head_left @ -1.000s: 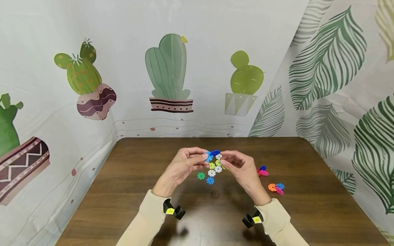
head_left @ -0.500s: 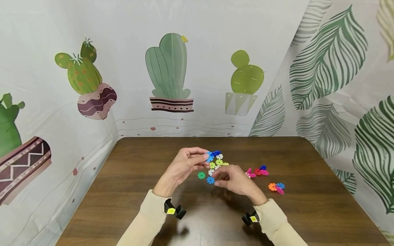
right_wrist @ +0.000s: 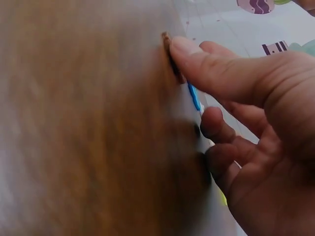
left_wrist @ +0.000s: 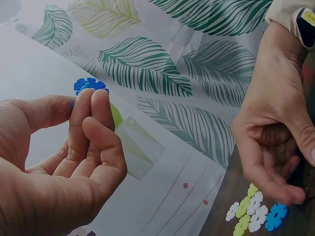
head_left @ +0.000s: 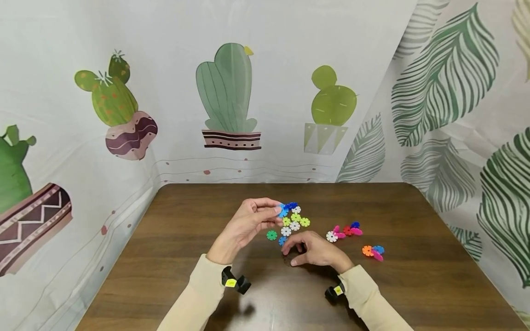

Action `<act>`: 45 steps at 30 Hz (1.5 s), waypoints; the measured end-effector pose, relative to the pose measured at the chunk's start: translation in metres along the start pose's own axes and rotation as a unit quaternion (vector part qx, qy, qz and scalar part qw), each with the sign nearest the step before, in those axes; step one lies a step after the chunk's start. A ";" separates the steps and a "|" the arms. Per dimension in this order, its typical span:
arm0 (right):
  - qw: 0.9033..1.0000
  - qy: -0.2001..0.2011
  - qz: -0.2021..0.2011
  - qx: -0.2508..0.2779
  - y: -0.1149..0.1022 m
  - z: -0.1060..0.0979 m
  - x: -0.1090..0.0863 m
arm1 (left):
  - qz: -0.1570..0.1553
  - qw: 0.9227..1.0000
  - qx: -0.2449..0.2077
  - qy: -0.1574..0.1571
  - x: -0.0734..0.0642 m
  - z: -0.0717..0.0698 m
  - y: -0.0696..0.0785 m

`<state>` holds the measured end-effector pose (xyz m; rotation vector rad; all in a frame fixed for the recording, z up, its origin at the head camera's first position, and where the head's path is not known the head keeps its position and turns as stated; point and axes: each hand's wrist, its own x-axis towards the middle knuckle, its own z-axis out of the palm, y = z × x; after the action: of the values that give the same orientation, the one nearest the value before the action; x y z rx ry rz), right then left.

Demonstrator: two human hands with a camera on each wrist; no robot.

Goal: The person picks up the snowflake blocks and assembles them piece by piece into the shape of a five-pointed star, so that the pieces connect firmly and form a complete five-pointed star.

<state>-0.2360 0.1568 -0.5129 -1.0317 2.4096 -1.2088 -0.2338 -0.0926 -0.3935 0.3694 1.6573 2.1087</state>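
Observation:
My left hand point(head_left: 248, 223) pinches a light blue interlocking disc point(head_left: 283, 211), with a dark blue disc point(head_left: 291, 205) joined to it, above the table. In the left wrist view the dark blue disc point(left_wrist: 88, 85) peeks over the fingertips. Low over the tabletop, my right hand point(head_left: 316, 250) has its curled fingers and thumb at opposite edges of a brown notched disc point(head_left: 287, 260). The right wrist view shows that brown disc point(right_wrist: 172, 59) almost edge-on at the thumb tip; the index fingertip is partly hidden. A blue disc point(head_left: 282, 241) lies just beyond the fingers.
Loose white point(head_left: 294, 225), yellow-green point(head_left: 304, 222) and green discs point(head_left: 271, 235) lie between the hands. To the right sit joined clusters: a white disc point(head_left: 331, 236) with pink, a red disc point(head_left: 347, 231) with pink and blue, and an orange disc point(head_left: 367, 251) with blue and pink.
My right hand has left the blue discs held by the left hand and come down toward me, past the loose blue disc, to the brown disc. The left hand stays nearly still.

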 end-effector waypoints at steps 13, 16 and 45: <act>0.993 0.043 0.043 0.101 -0.002 0.000 0.002 | 0.007 0.998 -0.017 0.067 0.007 -0.027 -0.004; 0.991 0.067 0.044 0.112 -0.006 -0.002 0.002 | 0.002 0.996 -0.013 0.090 0.011 -0.032 -0.007; 0.914 0.347 -0.092 0.191 -0.118 -0.053 0.004 | 0.005 1.000 -0.024 0.018 -0.009 0.000 0.009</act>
<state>-0.2091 0.1379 -0.3875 -0.8009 2.3843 -2.3254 -0.2272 -0.0983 -0.3843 0.3265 1.6255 2.1704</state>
